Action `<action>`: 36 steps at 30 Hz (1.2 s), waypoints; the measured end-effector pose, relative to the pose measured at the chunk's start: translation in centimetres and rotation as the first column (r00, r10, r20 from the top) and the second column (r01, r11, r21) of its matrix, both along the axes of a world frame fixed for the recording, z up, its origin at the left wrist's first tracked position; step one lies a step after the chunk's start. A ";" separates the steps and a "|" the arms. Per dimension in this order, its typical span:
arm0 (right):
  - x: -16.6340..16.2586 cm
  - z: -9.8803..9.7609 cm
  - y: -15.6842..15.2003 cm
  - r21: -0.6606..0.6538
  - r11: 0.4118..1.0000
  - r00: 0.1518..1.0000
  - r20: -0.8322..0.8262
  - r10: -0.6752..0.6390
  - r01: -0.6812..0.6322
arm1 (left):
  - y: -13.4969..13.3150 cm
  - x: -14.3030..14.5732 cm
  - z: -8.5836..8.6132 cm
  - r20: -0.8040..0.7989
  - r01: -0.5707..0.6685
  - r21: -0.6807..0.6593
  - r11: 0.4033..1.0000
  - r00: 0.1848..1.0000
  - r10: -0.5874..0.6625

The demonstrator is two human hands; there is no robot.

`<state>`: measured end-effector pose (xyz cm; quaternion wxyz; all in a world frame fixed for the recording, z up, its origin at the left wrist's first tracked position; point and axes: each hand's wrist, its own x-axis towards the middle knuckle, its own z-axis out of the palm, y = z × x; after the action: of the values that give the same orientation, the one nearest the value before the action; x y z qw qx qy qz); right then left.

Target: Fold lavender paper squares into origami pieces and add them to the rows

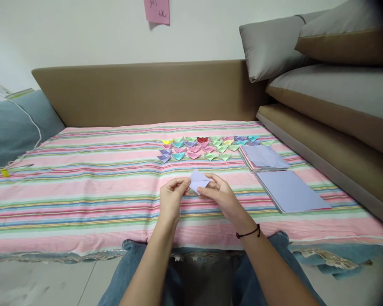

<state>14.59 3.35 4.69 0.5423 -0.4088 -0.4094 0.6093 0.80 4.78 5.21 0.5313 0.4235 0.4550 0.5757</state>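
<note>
A small folded piece of lavender paper (198, 179) is held up between my two hands, over the striped cloth. My left hand (173, 192) pinches its left corner between thumb and forefinger. On the opposite side, my right hand (219, 194) grips the right edge, thumb in front and fingers partly hidden behind the paper. A crease line runs across the paper's face. Beyond my hands, several small folded paper boats (194, 155) in pink, green, blue, purple, yellow and red sit in rows on the cloth.
Right of my hands lie a stack of lavender paper sheets (292, 192) and a second pile of paper (264, 157) behind it. A pink striped cloth (83, 187) covers the seat. Large cushions (335, 93) rise at the right; a white cable (35, 123) trails at the left.
</note>
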 end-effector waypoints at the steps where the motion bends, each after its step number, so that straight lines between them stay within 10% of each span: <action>1: -0.3 -0.1 0.0 -0.014 1.000 1.000 -0.013 -0.018 0.018 | 0.0 0.1 -0.1 0.011 -0.007 -0.006 1.000 1.000 0.007; 9: -0.4 -0.6 0.2 0.062 0.971 0.973 -0.019 -0.230 0.231 | -0.3 0.4 0.5 -0.054 0.111 -0.001 0.994 0.992 -0.110; 27: 0.4 0.2 0.1 0.108 0.984 0.990 -0.026 -0.139 0.142 | -0.3 0.4 0.6 0.030 0.143 -0.043 0.989 0.989 -0.142; 36: 1.3 -0.2 0.2 0.251 0.964 0.971 0.193 -0.140 0.089 | -0.5 -0.1 1.2 -0.229 0.328 0.054 0.943 0.923 -0.308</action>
<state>15.92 3.57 4.52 0.5762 -0.4247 -0.5106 0.4763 0.75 4.33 6.43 0.5447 0.5762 0.4086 0.4521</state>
